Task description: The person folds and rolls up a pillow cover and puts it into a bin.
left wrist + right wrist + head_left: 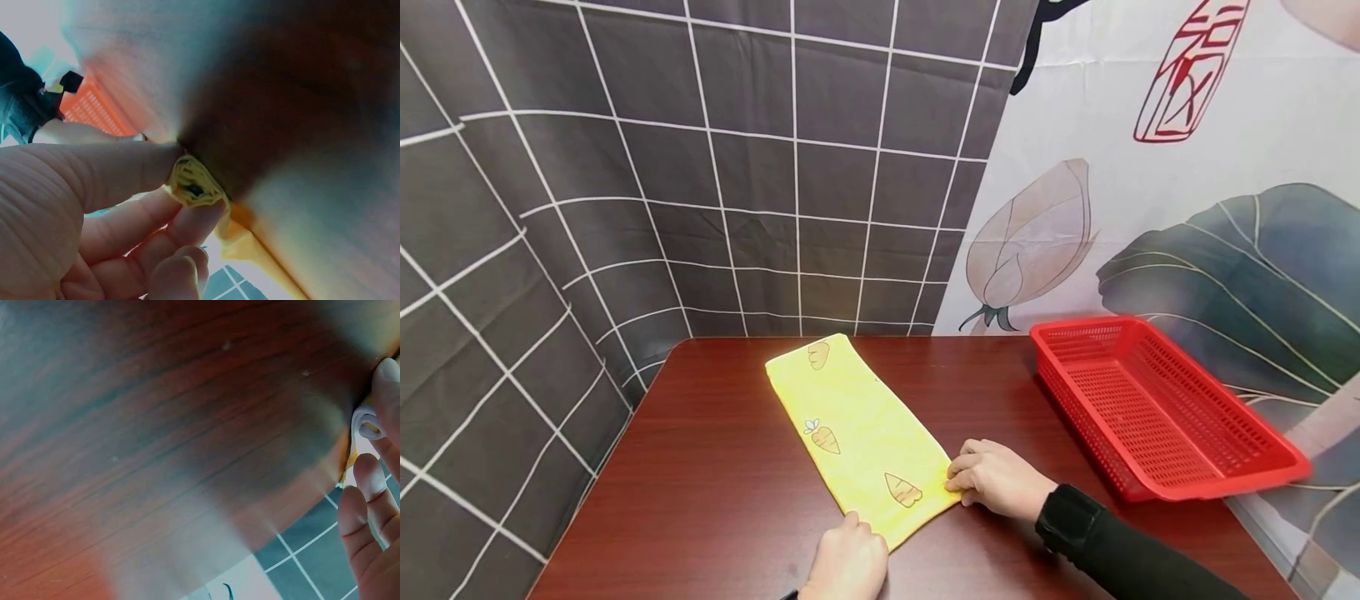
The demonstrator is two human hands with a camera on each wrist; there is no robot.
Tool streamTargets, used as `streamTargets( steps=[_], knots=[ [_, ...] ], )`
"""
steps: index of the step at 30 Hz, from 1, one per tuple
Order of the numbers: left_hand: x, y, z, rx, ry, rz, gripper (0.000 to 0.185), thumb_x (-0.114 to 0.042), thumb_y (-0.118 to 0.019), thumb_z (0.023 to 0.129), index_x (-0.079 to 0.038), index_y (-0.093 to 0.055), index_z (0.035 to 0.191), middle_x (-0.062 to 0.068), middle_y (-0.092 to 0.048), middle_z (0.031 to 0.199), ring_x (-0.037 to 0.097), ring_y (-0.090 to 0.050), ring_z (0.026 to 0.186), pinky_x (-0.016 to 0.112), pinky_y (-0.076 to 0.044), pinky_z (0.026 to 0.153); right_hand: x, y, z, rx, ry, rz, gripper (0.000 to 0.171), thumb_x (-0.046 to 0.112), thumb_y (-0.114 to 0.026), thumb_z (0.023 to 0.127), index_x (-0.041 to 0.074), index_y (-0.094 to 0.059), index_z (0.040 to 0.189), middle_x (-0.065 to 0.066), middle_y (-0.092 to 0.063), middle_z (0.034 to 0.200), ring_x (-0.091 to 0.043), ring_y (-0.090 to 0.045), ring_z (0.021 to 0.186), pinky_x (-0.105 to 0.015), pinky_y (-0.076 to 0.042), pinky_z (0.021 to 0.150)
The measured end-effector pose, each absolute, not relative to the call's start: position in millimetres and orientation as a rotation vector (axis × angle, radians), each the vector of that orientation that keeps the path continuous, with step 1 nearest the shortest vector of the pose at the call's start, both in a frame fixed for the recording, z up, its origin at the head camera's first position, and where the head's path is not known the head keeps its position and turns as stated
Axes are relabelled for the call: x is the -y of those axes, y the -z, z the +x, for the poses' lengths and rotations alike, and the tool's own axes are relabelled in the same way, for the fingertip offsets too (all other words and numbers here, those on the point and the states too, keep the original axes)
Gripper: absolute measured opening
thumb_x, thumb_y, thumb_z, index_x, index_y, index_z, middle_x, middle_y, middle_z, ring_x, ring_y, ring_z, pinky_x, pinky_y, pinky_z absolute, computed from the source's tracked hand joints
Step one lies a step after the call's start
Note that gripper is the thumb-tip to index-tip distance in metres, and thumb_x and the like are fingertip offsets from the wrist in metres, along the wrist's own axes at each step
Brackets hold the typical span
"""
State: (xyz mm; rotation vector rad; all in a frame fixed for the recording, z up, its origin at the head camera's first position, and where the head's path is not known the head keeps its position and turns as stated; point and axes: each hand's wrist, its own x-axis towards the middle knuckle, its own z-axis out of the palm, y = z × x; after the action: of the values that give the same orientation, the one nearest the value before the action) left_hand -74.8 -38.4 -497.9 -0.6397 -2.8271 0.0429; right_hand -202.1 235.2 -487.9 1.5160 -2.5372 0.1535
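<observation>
Looking down from the head camera, we see a yellow towel [857,433] printed with small carrots, folded into a long strip and lying flat on the dark red-brown table [715,500]. It runs at a slant from the far middle of the tabletop toward the near edge, where both hands meet it.

Our left hand [847,563] sits at the near left corner of the strip. The left wrist view shows this corner bunched between the thumb and the curled fingers [187,231], so we are pinching the yellow cloth there.

Our right hand [996,479], in a black sleeve with a dark band at the wrist, rests at the near right corner. Its fingertips are bent down onto the towel's edge, and the right wrist view shows the fingers [369,481] curled round a pale fold of cloth against the table's wood grain.

The two hands are apart, one at each near corner of the strip, each gripping the towel.

To the right, well apart from the towel, a red plastic basket [1217,479] with perforated walls stands on the table. Behind the table hang a grey grid-patterned cloth [700,167] and a printed backdrop [1150,208] with a lotus bud and leaves.
</observation>
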Motion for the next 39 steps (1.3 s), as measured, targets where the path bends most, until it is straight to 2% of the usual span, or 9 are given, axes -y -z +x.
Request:
streamTargets(
  steps=[5,12,21,29,35,39],
  knots=[
    [35,501,-74,2.789,-0.090,-0.628,0.017,-0.016,-0.075,0.082,-0.013,-0.071,0.066,0.000,-0.060,0.064,0.012,-0.051,0.071,0.031,-0.048,0.044,-234,490,-203,2.490,-0.133,1.526,0.023,0.020,-0.092,0.082,0.025,-0.085,0.103,0.012,-0.079,0.098,-0.010,-0.059,0.088,-0.023,-0.052,0.078],
    [32,504,-74,2.777,-0.080,-0.610,0.018,-0.018,-0.073,0.088,-0.011,-0.068,0.072,0.002,-0.063,0.067,0.014,-0.054,0.071,0.032,-0.050,0.044,-232,493,-206,2.448,-0.112,1.531,0.016,0.019,-0.088,0.086,0.025,-0.081,0.099,0.014,-0.077,0.092,-0.009,-0.057,0.085,-0.022,-0.050,0.075],
    [31,502,-74,2.798,-0.113,-0.621,0.018,-0.018,-0.073,0.088,-0.011,-0.069,0.072,0.002,-0.062,0.067,0.015,-0.054,0.072,0.031,-0.050,0.045,-234,494,-207,2.468,-0.129,1.525,0.029,0.014,-0.094,0.076,0.026,-0.081,0.099,0.017,-0.077,0.093,-0.007,-0.058,0.086,-0.021,-0.049,0.076],
    [42,499,-83,2.937,0.103,-0.579,0.014,-0.010,-0.066,0.092,-0.011,-0.069,0.079,0.003,-0.066,0.072,0.016,-0.061,0.071,0.036,-0.053,0.053,-233,500,-206,2.419,-0.078,1.500,0.023,0.013,-0.090,0.080,0.024,-0.078,0.096,0.012,-0.075,0.092,-0.010,-0.062,0.088,-0.025,-0.054,0.079],
    [51,496,-95,3.070,0.277,-0.488,0.023,-0.026,-0.076,0.091,-0.015,-0.066,0.074,0.003,-0.065,0.069,0.021,-0.067,0.068,0.043,-0.055,0.057,-232,502,-200,2.461,-0.069,1.496,0.015,0.014,-0.084,0.088,0.023,-0.073,0.092,0.011,-0.068,0.089,-0.009,-0.057,0.085,-0.023,-0.051,0.076],
    [51,495,-93,3.107,0.310,-0.456,0.028,-0.035,-0.080,0.090,-0.014,-0.067,0.076,0.002,-0.066,0.071,0.022,-0.065,0.071,0.044,-0.056,0.062,-233,503,-195,2.477,-0.070,1.488,0.014,0.014,-0.082,0.090,0.023,-0.073,0.092,0.010,-0.067,0.089,-0.009,-0.057,0.085,-0.024,-0.051,0.077]
  ],
)
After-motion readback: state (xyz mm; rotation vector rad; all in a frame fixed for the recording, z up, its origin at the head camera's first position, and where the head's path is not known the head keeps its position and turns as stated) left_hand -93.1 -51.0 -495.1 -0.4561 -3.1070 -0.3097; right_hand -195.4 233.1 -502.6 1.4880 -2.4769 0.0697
